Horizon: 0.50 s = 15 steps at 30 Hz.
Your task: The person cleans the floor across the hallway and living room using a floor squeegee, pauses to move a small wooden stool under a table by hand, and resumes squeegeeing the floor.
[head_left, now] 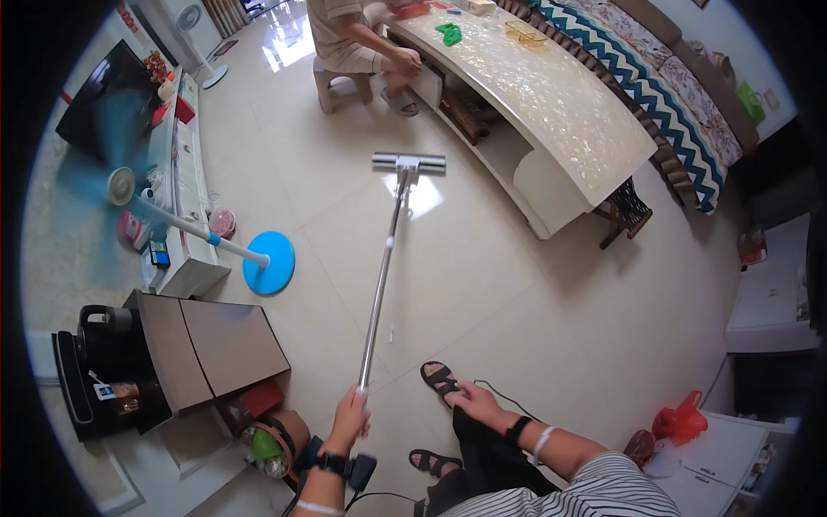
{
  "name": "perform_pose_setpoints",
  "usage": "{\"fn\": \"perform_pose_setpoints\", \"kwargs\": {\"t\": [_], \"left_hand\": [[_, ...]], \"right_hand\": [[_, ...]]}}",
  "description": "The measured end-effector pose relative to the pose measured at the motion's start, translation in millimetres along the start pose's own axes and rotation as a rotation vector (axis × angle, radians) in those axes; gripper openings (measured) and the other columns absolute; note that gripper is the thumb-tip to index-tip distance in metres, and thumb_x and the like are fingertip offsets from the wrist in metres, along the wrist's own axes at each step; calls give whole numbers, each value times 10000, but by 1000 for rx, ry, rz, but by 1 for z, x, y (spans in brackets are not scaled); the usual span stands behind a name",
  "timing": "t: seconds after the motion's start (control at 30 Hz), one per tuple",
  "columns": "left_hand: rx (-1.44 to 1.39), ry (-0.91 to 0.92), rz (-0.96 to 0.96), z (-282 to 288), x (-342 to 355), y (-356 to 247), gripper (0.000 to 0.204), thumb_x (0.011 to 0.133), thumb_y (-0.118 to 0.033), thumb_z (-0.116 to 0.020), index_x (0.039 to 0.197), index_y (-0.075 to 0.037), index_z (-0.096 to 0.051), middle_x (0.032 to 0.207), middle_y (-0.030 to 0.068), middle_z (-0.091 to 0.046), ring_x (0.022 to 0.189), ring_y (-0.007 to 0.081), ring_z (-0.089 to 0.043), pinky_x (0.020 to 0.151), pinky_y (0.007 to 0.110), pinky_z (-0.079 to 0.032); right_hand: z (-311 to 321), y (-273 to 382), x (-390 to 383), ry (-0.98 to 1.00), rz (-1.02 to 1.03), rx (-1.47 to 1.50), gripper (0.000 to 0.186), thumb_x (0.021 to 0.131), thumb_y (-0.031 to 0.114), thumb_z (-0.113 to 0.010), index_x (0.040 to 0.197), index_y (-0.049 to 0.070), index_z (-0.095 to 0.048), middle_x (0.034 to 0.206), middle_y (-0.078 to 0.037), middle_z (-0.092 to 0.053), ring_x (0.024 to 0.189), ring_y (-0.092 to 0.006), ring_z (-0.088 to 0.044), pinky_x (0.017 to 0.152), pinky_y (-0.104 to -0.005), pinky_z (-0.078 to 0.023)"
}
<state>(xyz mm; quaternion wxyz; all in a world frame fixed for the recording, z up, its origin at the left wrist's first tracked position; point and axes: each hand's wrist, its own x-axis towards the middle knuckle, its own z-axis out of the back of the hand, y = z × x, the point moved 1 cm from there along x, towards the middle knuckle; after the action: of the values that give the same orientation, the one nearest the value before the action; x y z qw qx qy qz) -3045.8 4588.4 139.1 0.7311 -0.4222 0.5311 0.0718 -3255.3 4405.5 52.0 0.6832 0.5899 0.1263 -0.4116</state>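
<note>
- Your left hand (348, 420): closed around the upper end of the silver mop (377, 302).
- Your right hand (475, 403): against your dark trousers (491, 457) near the knee; whether its fingers grip the cloth cannot be told.
- Mop head (409, 163): extended ahead of you, left of the table's long left edge (contact with the tiled floor (482, 284) cannot be confirmed).
- Your feet: black sandals (439, 379), on the floor.
- Standing fan (211, 237): left of the mop, its blue round base on the floor beside the white cabinet's near end.
- Table (560, 112): ahead and to your right; a green object (449, 34) lies near the tabletop's left edge, toward its far end.
- Second person (345, 39): seated on a stool (326, 90) beside that left edge.
</note>
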Motion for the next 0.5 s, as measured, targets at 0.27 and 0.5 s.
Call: {"fn": "perform_pose_setpoints", "kwargs": {"t": [0.27,0.5], "left_hand": [[263,-127,189,34,-247,284,245,860,-250,-417,1073,-140,-471,486,8,-426,382,114,-445,326,267,-360],[376,-194,344,2,-311,297,225,862,-231,-417,1051,-125,-476,479,8,-421,368,110,-437,316,258,-355]], "right_hand": [[38,-65,-86,-72,-69,-44,460,709,312,-601,1041,5,-519,838,-119,-604,773,-214,-588,704,-293,-460],[51,-120,-117,100,-278,-92,453,706,280,-620,1035,-14,-520,816,-123,-596,640,-180,-583,574,-287,-477]]}}
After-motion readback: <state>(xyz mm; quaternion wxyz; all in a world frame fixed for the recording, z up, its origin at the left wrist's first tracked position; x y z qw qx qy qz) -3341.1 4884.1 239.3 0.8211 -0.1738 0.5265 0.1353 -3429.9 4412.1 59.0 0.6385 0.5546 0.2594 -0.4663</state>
